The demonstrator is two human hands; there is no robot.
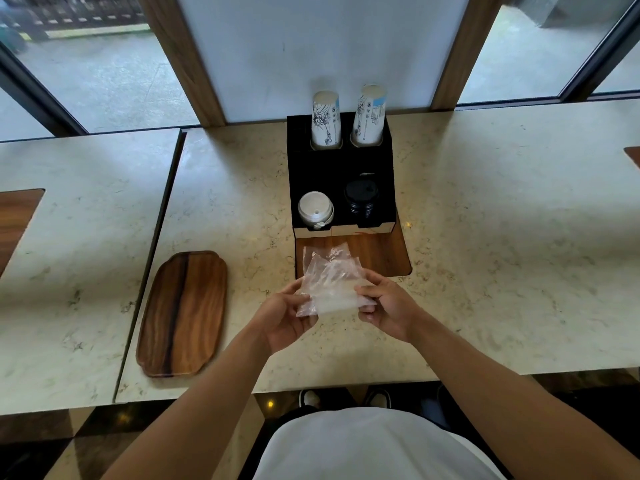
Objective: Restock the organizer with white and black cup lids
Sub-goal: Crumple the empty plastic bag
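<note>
plastic bag (pixel 330 285): lower corners hidden inside the left hand (pixel 284 317) and right hand (pixel 388 306); contents cannot be told.
black lids (pixel 360 199): count unreadable against the dark organizer (pixel 311 168).
cup stacks (pixel 325 119): bases hidden in their holes; print too small to read.
shoes (pixel 310 398): mostly hidden by the table edge (pixel 346 384).
wooden inlay (pixel 633 155): cut by the right edge.

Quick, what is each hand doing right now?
Left hand: pinches the left side of the clear plastic bag.
Right hand: grips the bag's right side.
</note>
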